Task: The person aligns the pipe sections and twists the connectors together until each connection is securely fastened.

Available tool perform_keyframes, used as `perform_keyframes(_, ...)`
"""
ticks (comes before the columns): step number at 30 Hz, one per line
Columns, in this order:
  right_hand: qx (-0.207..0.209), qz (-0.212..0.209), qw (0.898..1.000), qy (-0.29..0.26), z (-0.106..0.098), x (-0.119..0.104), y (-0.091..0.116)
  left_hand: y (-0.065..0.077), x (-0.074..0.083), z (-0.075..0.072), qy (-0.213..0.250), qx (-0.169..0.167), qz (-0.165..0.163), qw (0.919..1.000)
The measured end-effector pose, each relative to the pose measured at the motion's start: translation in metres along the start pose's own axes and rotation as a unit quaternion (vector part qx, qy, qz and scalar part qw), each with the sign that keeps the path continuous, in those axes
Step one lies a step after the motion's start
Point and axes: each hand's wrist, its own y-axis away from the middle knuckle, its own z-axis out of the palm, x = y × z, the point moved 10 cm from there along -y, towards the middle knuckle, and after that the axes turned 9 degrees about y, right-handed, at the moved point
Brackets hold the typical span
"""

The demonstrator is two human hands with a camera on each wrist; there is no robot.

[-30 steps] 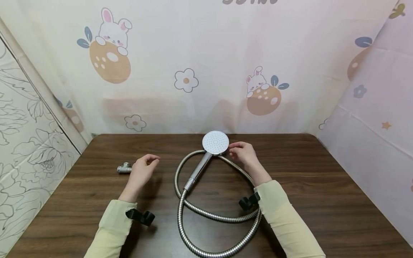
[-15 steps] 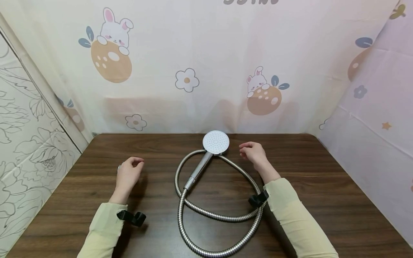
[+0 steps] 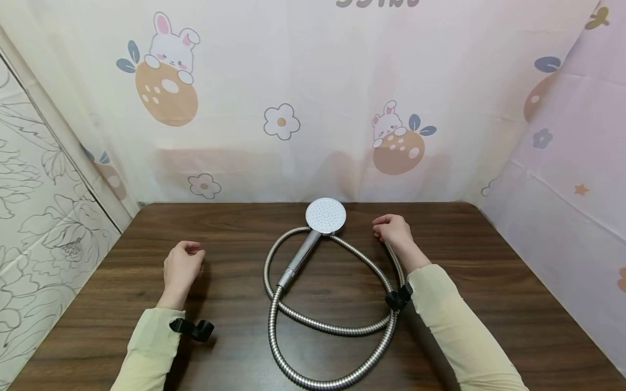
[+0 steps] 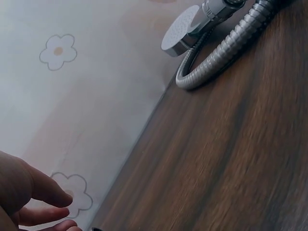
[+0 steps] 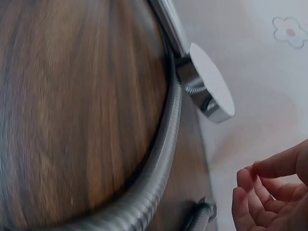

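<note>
A chrome hand shower (image 3: pixel 325 216) with a round white spray face lies at the table's back, its handle slanting toward the front left. From it a ribbed metal hose (image 3: pixel 332 329) loops over the table. My left hand (image 3: pixel 182 269) hovers at the left with loosely curled fingers and nothing in them; the small chrome valve seen there earlier is hidden behind it. To the right of the shower, my right hand (image 3: pixel 395 232) holds nothing, fingers loosely bent. Just below it runs the hose's far end, whose end fitting (image 5: pixel 207 208) shows beside the fingers in the right wrist view.
The dark wood table (image 3: pixel 489 282) meets a printed cloth backdrop (image 3: pixel 283 65) along its rear edge. Cloth also hangs at both sides. A black wrist camera (image 3: pixel 193 328) is strapped to the left sleeve, another (image 3: pixel 398 297) to the right one, over the hose.
My left hand has moved left, now covering the small valve. My right hand has moved right, away from the shower, uncovering the hose's far end. The shower and hose lie still.
</note>
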Motion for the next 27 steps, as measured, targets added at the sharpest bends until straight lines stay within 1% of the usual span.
perform_keyframes(4, 0.008, 0.006, 1.0, 0.001, -0.003, 0.008, -0.002, 0.0, -0.003, -0.005, -0.001, 0.025, -0.003, 0.9997)
perform_keyframes(9, 0.02, 0.001, 1.0, 0.008, -0.006, 0.011, -0.004, 0.0, -0.011, -0.008, 0.0, 0.025, -0.028, 0.9993)
perform_keyframes(11, 0.024, 0.005, 1.0, 0.019, -0.007, 0.013, -0.005, -0.001, -0.016, -0.008, 0.001, 0.014, -0.04, 0.9991)
perform_keyframes(14, 0.038, 0.012, 0.998, 0.054, -0.009, 0.014, -0.006, -0.003, -0.021, -0.01, -0.008, 0.018, -0.048, 0.9987)
perform_keyframes(18, 0.055, 0.017, 0.992, 0.108, -0.013, 0.015, -0.008, -0.003, -0.025, -0.009, -0.013, 0.012, -0.057, 0.9982)
perform_keyframes(21, 0.045, 0.021, 0.99, 0.134, -0.012, 0.016, -0.01, -0.004, -0.029, -0.008, -0.012, 0.008, -0.066, 0.9977)
perform_keyframes(27, -0.006, 0.033, 0.986, 0.161, -0.006, 0.022, -0.012, -0.004, -0.034, -0.009, -0.006, 0.009, -0.076, 0.997)
